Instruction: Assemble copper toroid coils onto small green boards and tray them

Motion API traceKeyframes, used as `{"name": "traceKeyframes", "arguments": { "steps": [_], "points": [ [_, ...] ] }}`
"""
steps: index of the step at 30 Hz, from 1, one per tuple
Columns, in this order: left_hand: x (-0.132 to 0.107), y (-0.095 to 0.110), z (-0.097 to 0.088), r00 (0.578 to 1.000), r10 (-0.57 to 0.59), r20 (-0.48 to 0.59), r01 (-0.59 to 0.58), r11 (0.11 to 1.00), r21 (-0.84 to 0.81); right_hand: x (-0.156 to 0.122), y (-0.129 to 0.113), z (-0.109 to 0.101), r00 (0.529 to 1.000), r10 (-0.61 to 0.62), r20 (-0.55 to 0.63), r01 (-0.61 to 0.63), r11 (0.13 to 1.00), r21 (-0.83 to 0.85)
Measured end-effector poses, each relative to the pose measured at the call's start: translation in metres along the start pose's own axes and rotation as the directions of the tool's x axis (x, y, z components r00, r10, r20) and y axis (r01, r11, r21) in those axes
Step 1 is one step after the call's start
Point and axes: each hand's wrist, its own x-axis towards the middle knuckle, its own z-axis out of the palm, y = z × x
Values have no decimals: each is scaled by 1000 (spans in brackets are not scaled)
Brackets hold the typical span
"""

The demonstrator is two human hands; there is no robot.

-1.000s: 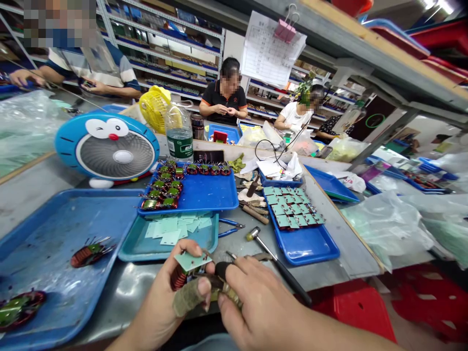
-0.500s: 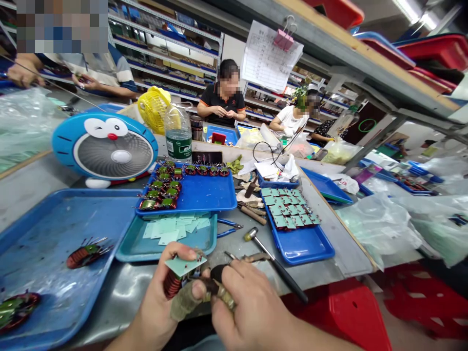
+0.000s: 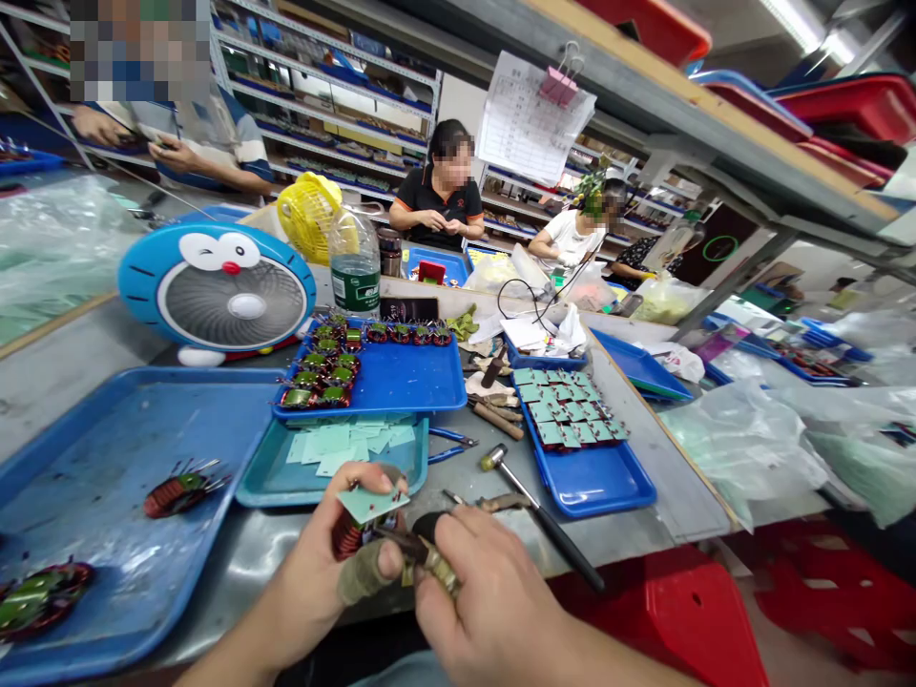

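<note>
While left hand (image 3: pixel 315 563) clasps coil (image 3: pixel 347 536) and right hand (image 3: pixel 487 582) tool (image 3: pixel 439 570), carded coils (image 3: pixel 572 410) stand seemingly done at two o'clock, uncarded coils (image 3: pixel 316 361) pending at eleven.

Hammer (image 3: pixel 548 522) lies between the right fingers (image 3: pixel 456 546) and the part-bare right tray (image 3: pixel 597 477)

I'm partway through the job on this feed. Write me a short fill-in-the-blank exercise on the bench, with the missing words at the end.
1. A red wire-wound coil with a pale green square plate is in the person's ____ hand.
2. The long, slim-shafted metal hammer has a ____ grip.
3. The blue plastic cartoon-faced fan has a ____ nose.
4. In the picture, the clear green-labelled plastic bottle stands to the ____ of the fan.

Missing words: left; black; red; right.
</note>
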Motion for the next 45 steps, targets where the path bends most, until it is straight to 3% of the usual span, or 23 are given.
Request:
{"name": "traceKeyframes", "arguments": {
  "steps": [3, 5, 8, 12, 26, 31, 38, 45],
  "points": [
    [2, 3, -4, 991, -41, -128, 57, 990, 128, 0, 0, -2, 1000, 12, -16, -14, 996, -91],
    [1, 3, -11, 987, -51, -154, 92, 958, 270, 1, 0, -4, 999, 34, 7, -33, 992, -118],
    [0, 1, -23, 999, -19, -49, 40, 875, 483, 0, 0, -6, 997, 53, 53, -47, 994, -100],
    [-2, 2, -30, 999, -33, 28, 10, 816, 578, -1, -1, -10, 991, 75, 106, -67, 995, -77],
    [-2, 30, -10, 984, -140, 107, 36, 753, 658, -2, 4, -24, 991, -9, 130, 29, 988, -149],
    [1, 27, -7, 992, -91, 88, 15, 776, 630, -6, 5, -25, 992, -52, 119, 73, 981, -177],
    [-2, 20, -8, 985, 97, 141, -168, 706, 688, -9, 7, -20, 987, -113, 115, 138, 962, -235],
    [3, 21, -3, 993, 99, 60, -115, 786, 607, -4, 1, -26, 991, -43, 129, 68, 978, -198]
  ]
}}
